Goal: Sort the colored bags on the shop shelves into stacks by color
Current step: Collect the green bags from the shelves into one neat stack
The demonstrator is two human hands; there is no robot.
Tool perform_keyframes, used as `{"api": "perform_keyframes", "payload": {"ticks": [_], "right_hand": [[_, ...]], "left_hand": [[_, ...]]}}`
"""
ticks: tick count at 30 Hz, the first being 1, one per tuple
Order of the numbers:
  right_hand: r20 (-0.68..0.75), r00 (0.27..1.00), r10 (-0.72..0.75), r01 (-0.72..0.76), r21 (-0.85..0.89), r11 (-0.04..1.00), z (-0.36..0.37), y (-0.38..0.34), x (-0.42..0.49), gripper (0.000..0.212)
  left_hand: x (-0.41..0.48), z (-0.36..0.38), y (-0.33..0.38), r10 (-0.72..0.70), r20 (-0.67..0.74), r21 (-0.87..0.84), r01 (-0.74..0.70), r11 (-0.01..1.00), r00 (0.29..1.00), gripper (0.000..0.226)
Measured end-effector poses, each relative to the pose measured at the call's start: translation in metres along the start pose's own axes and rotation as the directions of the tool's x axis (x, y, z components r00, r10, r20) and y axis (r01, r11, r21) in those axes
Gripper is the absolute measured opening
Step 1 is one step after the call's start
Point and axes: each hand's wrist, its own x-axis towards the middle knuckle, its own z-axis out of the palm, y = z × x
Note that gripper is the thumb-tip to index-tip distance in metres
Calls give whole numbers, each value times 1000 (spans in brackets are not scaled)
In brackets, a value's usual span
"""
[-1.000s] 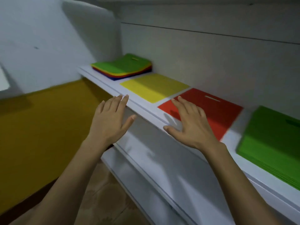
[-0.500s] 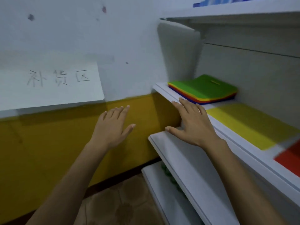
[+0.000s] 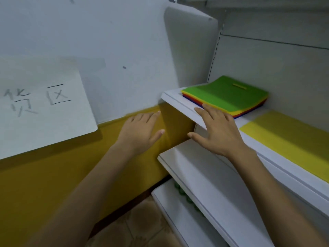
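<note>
A mixed stack of bags [image 3: 229, 94], green on top with yellow, red and blue layers beneath, lies at the left end of the white shelf [image 3: 179, 102]. A flat yellow bag [image 3: 288, 134] lies to its right on the same shelf. My right hand [image 3: 216, 132] is spread flat with straight fingers, its fingertips reaching the stack's near corner. My left hand [image 3: 140, 131] hovers with straight fingers in front of the yellow wall, left of the shelf, holding nothing.
A white paper sign [image 3: 41, 107] with handwritten characters hangs on the wall at left. Two lower white shelves [image 3: 204, 177] jut out beneath my right arm. Green items [image 3: 185, 195] peek from under the middle one. Brown tiled floor [image 3: 138, 227] lies below.
The view swung left along the shelf: the red and green bags left the frame and the mixed stack came closer. Both hands moved left, and the right hand now reaches the stack's corner.
</note>
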Motion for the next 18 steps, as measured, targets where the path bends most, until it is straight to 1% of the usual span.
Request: {"api": "perform_keyframes", "payload": {"ticks": [2, 4, 7, 8, 9, 12, 15, 17, 18], "right_hand": [[-18, 997, 81, -81, -5, 997, 1, 25, 18, 84], [-48, 982, 180, -180, 9, 984, 0, 54, 39, 85], [-93, 948, 304, -305, 10, 952, -1, 95, 66, 87], [-94, 938, 335, -336, 4, 942, 1, 107, 74, 85], [-94, 929, 359, -361, -5, 933, 3, 118, 82, 82], [-87, 909, 408, -413, -58, 909, 13, 149, 96, 77], [-54, 887, 459, -462, -134, 877, 24, 171, 103, 74], [-50, 866, 497, -499, -144, 855, 34, 179, 103, 75], [-53, 855, 516, -517, -153, 842, 38, 183, 103, 76]], "left_hand": [[43, 7, 6, 61, 3, -10, -61, 998, 998, 68], [89, 13, 16, 121, -26, -6, -121, 993, 992, 64], [151, 24, 31, 212, -72, -2, -213, 977, 975, 70], [170, 29, 35, 241, -83, -9, -243, 970, 967, 69], [188, 33, 38, 264, -88, -16, -267, 964, 960, 67], [235, 47, 48, 305, -86, -26, -308, 951, 948, 75], [276, 65, 56, 343, -82, -75, -348, 934, 936, 73], [301, 73, 61, 360, -94, -99, -369, 924, 928, 75], [315, 75, 63, 364, -95, -118, -373, 920, 927, 72]]}}
